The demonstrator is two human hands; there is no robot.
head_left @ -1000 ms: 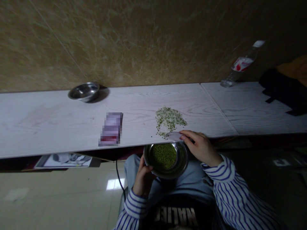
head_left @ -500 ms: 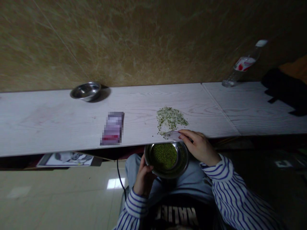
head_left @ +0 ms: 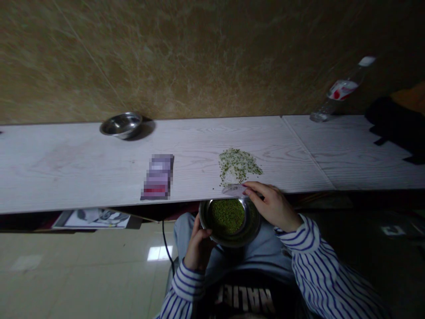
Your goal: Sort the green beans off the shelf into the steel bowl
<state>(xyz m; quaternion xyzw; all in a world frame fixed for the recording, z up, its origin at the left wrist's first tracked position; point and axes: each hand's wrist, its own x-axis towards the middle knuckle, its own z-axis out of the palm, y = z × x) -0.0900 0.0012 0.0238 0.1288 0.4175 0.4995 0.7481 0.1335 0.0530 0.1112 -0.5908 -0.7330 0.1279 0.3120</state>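
Note:
My left hand grips the left rim of a metal bowl, thumb over the edge. The bowl sits over my lap, just below the table's front edge, with green mung beans inside. Between the thumb and fingers of my right hand is a clear plastic spoon; its handle is mostly hidden. The spoon's wide end is low at the table edge, above the bowl's far rim. Just beyond it, a thin pile of green beans mixed with white grains lies spread on the table.
A second metal bowl stands near the wall at the left. A phone-shaped, blurred-out item lies on the white table. At the back right are a clear bottle and a dark cloth item. An open drawer is below.
The spoon has moved slightly left and toward the table's front edge with my right hand. My left hand keeps its hold on the bowl. The view has shifted slightly.

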